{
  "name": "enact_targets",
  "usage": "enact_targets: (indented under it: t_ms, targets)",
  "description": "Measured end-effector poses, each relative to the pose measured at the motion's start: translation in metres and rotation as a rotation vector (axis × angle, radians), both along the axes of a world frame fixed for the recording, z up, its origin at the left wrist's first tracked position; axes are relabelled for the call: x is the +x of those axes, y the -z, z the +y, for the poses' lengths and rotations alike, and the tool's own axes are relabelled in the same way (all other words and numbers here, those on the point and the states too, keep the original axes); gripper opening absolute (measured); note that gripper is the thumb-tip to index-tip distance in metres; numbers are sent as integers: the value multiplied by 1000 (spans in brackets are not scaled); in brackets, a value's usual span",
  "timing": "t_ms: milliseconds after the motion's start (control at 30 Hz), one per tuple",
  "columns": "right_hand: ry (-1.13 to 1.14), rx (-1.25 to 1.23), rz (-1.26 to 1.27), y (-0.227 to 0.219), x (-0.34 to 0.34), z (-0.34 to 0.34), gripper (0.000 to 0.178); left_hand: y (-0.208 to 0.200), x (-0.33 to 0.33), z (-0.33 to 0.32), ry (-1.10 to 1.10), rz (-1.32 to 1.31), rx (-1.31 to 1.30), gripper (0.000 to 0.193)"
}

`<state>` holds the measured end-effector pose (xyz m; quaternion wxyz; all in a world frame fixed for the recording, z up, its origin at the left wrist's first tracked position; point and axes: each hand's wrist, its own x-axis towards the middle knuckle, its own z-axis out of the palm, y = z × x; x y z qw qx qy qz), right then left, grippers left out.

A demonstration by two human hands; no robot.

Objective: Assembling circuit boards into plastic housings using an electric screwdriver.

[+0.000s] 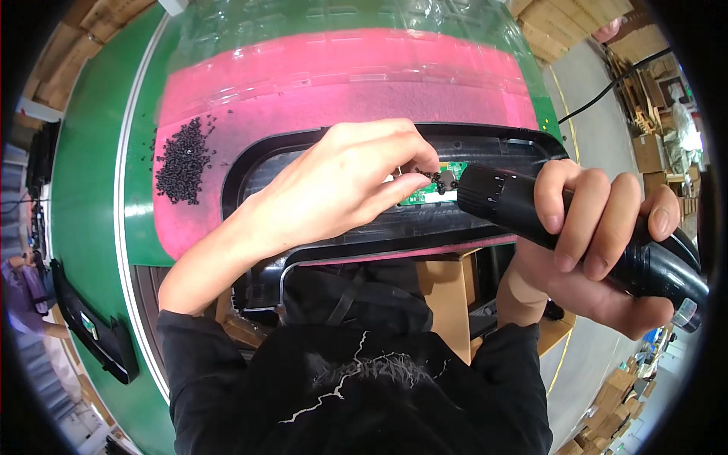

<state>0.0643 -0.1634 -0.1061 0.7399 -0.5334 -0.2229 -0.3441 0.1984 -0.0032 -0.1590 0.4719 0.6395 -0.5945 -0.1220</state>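
My right hand [599,227] is wrapped round a black electric screwdriver [500,193], its nose pointing left at a green circuit board [422,196]. The board lies inside a long black plastic housing [258,168] with a raised rim. Over the board, my left hand [341,178] is closed, thumb and fingers pinched together. Small black screws [438,182] show at its fingertips, close to the screwdriver's nose. The exact tip of the screwdriver is hard to make out among these dark bits. A pile of small black screws [182,163] lies left of the housing.
A pink mat [341,98] covers part of the green table [98,182], with clear plastic sheeting [364,23] at the far side. Another black housing [95,326] lies at the left. A cardboard box [447,292] stands below the near edge. A black cable [618,83] hangs at right.
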Motion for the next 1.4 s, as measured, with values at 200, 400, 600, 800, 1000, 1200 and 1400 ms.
enact_targets:
  t_ms: [200, 400, 600, 800, 1000, 1200, 1400]
  targets:
    - [-40, -8, 6, 6, 4, -5, 52, 3, 5, -4, 24, 46, 32, 19]
    - [-32, 12, 20, 9, 7, -6, 53, 4, 7, -8, 35, 85, 14, 22]
    - [-23, 3, 29, 11, 11, -5, 53, 7, 11, -11, 43, 26, -33, 26]
    - [-40, -53, 47, 12, 18, -5, 55, 9, 16, -11, 55, -7, -50, 28]
    - [-14, -73, 47, 12, 22, -1, 55, 9, 18, -8, 33, 57, -12, 29]
    - [-23, 3, 37, 10, 20, -2, 55, 11, 24, -6, 8, 129, 118, 28]
    - [-1, -2, 168, 16, 20, -30, 57, 26, 30, -3, -23, -27, 194, 8]
